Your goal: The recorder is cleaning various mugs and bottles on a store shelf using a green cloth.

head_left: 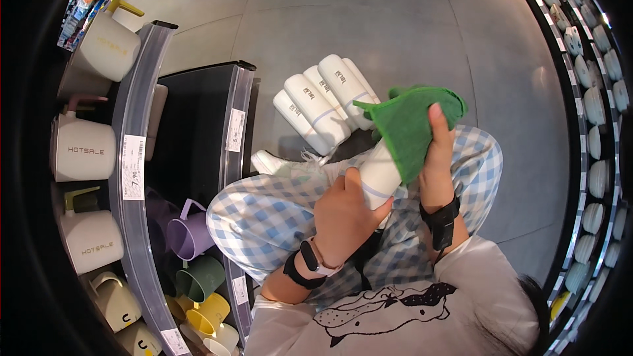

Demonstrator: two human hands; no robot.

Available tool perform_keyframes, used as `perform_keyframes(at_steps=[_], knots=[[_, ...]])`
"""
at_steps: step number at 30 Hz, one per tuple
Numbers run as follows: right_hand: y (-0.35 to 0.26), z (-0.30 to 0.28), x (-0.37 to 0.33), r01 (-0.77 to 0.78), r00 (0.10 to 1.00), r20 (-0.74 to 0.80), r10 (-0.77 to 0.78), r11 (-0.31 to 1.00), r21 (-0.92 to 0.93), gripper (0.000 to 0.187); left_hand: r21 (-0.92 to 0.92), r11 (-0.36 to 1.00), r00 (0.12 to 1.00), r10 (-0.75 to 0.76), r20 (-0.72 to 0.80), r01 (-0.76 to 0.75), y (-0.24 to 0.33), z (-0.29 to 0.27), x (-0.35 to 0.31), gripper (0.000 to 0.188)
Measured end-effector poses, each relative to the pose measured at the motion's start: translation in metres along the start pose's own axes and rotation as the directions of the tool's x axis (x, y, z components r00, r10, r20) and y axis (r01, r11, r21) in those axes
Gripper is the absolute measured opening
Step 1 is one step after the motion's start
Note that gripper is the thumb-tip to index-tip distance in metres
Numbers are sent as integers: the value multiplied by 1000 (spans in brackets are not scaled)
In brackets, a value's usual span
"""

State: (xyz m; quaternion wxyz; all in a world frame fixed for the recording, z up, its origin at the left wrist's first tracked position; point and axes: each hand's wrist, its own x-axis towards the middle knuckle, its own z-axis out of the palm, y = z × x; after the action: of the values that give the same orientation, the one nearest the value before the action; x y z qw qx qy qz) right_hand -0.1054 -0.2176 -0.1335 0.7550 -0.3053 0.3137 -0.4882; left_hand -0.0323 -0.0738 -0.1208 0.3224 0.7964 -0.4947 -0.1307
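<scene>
My left hand [343,214] is wrapped round the near end of a white cylindrical bottle [380,173] with a thin blue line round it. The bottle is tilted above my lap. A green cloth [412,135] drapes over the bottle's far end, hiding it. My right hand [438,151] grips the cloth against the bottle, thumb up on its outer side; the other fingers are hidden behind the fabric. Beyond my knees, several similar white bottles [308,111] lie side by side on the grey floor.
A black shelf unit [191,112] with clear price-tag rails stands close on the left. It holds cream pitchers [84,148], a purple mug [191,236], a dark green mug [200,279] and yellow cups [210,313]. Racks of stacked dishes [597,125] line the right. A white shoe [270,163] sticks out near the bottles.
</scene>
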Motion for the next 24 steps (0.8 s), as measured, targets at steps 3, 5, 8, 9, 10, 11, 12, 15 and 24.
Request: perform_keyframes(at_steps=[3, 5, 8, 9, 10, 11, 12, 15, 24], knots=[[-14, -19, 22, 63, 976, -198, -94, 985, -159, 26, -22, 997, 986, -71, 152, 75, -10, 1, -5, 56], [-23, -32, 32, 18, 997, -82, 12, 932, 362, 31, -280, 936, 930, -106, 352, 213, -28, 2, -4, 55], [-23, -33, 25, -89, 981, 192, -32, 805, 587, 44, -426, 880, 978, -186, 93, 208, -26, 1, 6, 53], [-21, -31, 22, -88, 981, 193, -34, 804, 588, 44, -488, 856, 984, -168, 55, 174, -26, -1, 10, 51], [-16, -26, 19, -154, 965, 263, -9, 789, 594, 46, -486, 857, 985, -166, 53, 171, -27, -1, 10, 51], [-12, -21, 16, -218, 943, 332, 10, 774, 595, 49, -557, 817, 987, -151, 45, 151, -27, 0, 11, 50], [-6, -14, 12, -221, 942, 336, 9, 770, 598, 49, -618, 774, 989, -143, 35, 134, -28, 0, 11, 49], [12, -9, 7, -400, 862, 500, 86, 722, 565, 60, -542, 826, 987, -135, 81, 158, -26, 1, 8, 50], [-6, -17, 0, -408, 799, 600, -41, 696, 591, 67, -278, 960, 998, -52, -16, 46, -33, 13, 15, 53]])
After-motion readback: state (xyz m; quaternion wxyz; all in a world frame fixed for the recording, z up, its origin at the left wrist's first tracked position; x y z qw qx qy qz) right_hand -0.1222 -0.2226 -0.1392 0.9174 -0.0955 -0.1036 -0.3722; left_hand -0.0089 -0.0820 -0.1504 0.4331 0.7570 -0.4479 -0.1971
